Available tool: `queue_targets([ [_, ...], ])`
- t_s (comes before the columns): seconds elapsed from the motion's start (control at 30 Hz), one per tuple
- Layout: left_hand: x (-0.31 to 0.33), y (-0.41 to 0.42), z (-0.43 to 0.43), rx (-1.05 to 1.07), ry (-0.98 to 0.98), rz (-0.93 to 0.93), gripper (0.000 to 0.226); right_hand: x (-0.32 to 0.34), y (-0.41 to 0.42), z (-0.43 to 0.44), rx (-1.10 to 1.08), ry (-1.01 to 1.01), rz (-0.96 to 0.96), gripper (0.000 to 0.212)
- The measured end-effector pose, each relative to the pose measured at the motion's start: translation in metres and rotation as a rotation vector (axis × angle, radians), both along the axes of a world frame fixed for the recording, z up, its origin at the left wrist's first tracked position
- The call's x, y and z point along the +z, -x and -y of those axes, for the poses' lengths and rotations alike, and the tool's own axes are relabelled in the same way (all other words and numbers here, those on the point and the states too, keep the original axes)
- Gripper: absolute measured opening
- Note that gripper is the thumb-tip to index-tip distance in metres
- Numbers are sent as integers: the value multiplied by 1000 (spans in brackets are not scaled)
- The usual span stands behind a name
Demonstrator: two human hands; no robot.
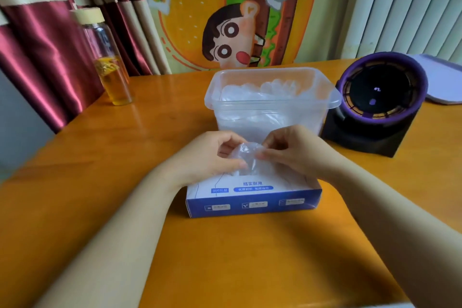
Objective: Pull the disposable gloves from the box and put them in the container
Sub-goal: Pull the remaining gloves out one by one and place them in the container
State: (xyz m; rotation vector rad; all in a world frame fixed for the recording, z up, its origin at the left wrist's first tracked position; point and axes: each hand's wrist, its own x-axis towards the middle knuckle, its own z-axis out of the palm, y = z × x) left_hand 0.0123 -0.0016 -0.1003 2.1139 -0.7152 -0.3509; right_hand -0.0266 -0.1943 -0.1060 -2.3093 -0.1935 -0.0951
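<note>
A blue and white glove box (252, 201) lies on the orange table in front of me. Above its top opening a crumpled clear disposable glove (247, 160) sticks up. My left hand (210, 157) pinches the glove from the left and my right hand (290, 150) pinches it from the right, fingertips nearly meeting. Just behind the box stands a clear plastic container (270, 105) with several clear gloves piled inside it. The box's opening is hidden under my hands.
A black and purple round fan (377, 102) stands right of the container. A glass bottle (107, 62) with yellow liquid stands at the table's far left. A white lid (442, 80) lies at the far right edge. Curtains and a cartoon cloth hang behind.
</note>
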Motion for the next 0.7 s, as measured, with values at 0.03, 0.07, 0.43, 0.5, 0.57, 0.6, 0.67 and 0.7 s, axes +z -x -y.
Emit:
queue_targets([
  [0.03,-1,0,-1,9,38,-27,22,0,1,0,-12,-44,-9,17],
  [0.07,-1,0,-1,17,49,-27,16,0,1,0,-27,-102,-20,18],
  [0.43,-6,0,-4,161,239,-77,21,3,-7,11,28,-516,-182,37],
  [0.5,-9,-1,-3,161,274,-79,23,5,-5,11,63,-437,-192,40],
  [0.57,-10,-1,-4,169,309,-90,24,5,-5,10,52,-419,-200,31],
  [0.6,-11,-2,-4,175,325,-100,24,4,-6,12,37,-444,-207,26],
  [0.67,-12,-3,-3,179,346,-110,24,2,-9,13,12,-541,-221,20],
  [0.7,-12,-3,-3,181,349,-105,24,2,-11,14,9,-588,-227,18],
])
